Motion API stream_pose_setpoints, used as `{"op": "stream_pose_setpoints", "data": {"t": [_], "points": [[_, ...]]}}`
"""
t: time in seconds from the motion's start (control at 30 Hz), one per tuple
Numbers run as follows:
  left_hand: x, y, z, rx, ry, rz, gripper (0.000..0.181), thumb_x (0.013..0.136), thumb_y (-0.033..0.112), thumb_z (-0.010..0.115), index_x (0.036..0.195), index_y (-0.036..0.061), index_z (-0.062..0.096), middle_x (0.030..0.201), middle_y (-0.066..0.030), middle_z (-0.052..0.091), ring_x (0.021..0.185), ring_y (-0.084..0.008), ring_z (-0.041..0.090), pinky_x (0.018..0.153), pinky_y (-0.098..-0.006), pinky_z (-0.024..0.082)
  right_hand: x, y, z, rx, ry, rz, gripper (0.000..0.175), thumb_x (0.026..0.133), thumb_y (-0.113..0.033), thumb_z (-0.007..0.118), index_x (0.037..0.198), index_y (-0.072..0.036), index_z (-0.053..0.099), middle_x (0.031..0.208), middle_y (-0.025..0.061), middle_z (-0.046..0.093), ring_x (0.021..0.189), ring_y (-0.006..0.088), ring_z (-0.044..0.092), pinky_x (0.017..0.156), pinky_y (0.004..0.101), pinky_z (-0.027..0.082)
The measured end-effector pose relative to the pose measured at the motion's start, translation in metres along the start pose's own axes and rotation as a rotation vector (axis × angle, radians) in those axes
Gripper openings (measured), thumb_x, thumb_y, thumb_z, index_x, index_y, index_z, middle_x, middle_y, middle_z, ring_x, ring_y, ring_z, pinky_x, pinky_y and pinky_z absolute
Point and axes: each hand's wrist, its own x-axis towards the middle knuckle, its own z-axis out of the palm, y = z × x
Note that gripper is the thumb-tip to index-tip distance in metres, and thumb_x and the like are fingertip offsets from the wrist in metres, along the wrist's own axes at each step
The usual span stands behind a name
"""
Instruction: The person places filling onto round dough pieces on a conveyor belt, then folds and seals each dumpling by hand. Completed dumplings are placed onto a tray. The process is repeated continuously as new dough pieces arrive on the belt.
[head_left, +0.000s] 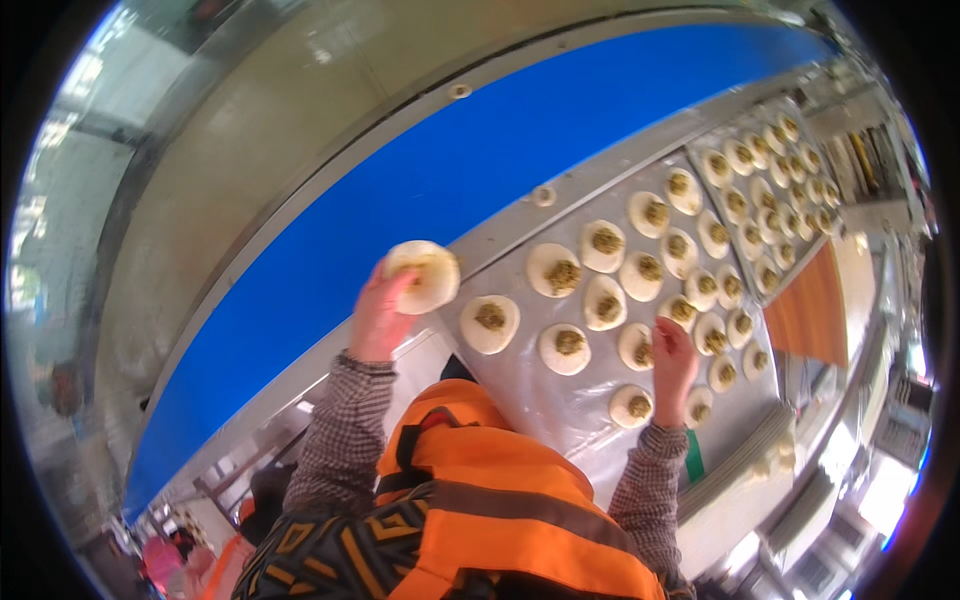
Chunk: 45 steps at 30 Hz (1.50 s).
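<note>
My left hand (386, 311) holds up a round, flat piece of dough (433, 279) over the near edge of the blue conveyor belt (360, 210), its thumb on the dough's face. Over the metal table, my right hand (673, 360) hovers among dough rounds with its fingertips bunched; whether they pinch a bit of filling cannot be told. Just beyond those fingertips lies a dough round with greenish-brown filling (679, 311). Several more filled rounds, such as one near my left hand (489, 324), are spread over the plastic-covered table (525, 390).
A second tray (757, 289) of filled dough rounds adjoins at the right. The belt's metal rail (592, 176) runs between belt and table. A wood-grain board (810, 307) and a stack of pale sheets (739, 465) lie at the right. A person in pink (161, 559) is at the lower left.
</note>
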Motion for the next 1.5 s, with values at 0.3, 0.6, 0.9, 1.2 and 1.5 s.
{"op": "stream_pose_setpoints", "data": {"t": [0.3, 0.6, 0.9, 1.2, 1.5], "points": [[0.006, 0.017, -0.004, 0.108, -0.019, 0.011, 0.035, 0.091, 0.007, 0.054, 0.125, 0.0006, 0.052, 0.120, -0.0143, 0.058, 0.113, -0.0276, 0.058, 0.094, -0.0410, 0.050, -0.021, -0.020, 0.007, 0.006, 0.012, -0.124, 0.019, 0.087, -0.009, 0.065, 0.104, 0.000, 0.067, 0.087, 0.0100, 0.069, 0.075, 0.0141, 0.064, 0.068, 0.0272, 0.052], [0.014, 0.009, 0.018, 0.070, -0.267, -0.149, 0.038, 0.092, 0.009, 0.051, 0.129, 0.0025, 0.049, 0.125, -0.0161, 0.057, 0.115, -0.0308, 0.058, 0.093, -0.0430, 0.052, -0.040, -0.020, 0.006, 0.016, 0.111, -0.089, 0.024, 0.083, -0.004, 0.067, 0.106, -0.001, 0.065, 0.091, 0.0136, 0.066, 0.074, 0.0229, 0.064, 0.067, 0.0311, 0.052], [-0.029, -0.084, 0.116, 0.338, -0.564, -0.631, 0.045, 0.090, 0.011, 0.054, 0.133, 0.0095, 0.045, 0.125, -0.0110, 0.055, 0.116, -0.0261, 0.056, 0.096, -0.0423, 0.050, -0.095, -0.013, 0.009, 0.504, 0.045, 0.231, 0.032, 0.094, -0.021, 0.062, 0.118, 0.000, 0.061, 0.101, 0.0063, 0.067, 0.085, 0.0102, 0.061, 0.073, 0.0275, 0.052], [-0.096, -0.206, 0.241, 0.529, -1.000, -0.938, 0.046, 0.089, 0.001, 0.048, 0.134, 0.0017, 0.043, 0.124, -0.0104, 0.054, 0.113, -0.0210, 0.056, 0.095, -0.0354, 0.049, -0.136, 0.041, -0.087, 0.736, 0.330, 0.271, 0.027, 0.090, -0.012, 0.065, 0.111, 0.004, 0.062, 0.097, 0.0053, 0.066, 0.088, 0.0099, 0.061, 0.078, 0.0258, 0.052], [-0.118, -0.387, 0.427, 0.573, -1.076, -0.700, 0.046, 0.093, 0.001, 0.042, 0.139, 0.0015, 0.038, 0.130, -0.0118, 0.052, 0.114, -0.0207, 0.055, 0.092, -0.0334, 0.050, -0.071, 0.180, -0.231, 0.875, 0.817, 0.120, 0.025, 0.093, -0.008, 0.061, 0.114, 0.005, 0.060, 0.100, 0.0058, 0.067, 0.087, 0.0109, 0.063, 0.075, 0.0246, 0.051]]}}
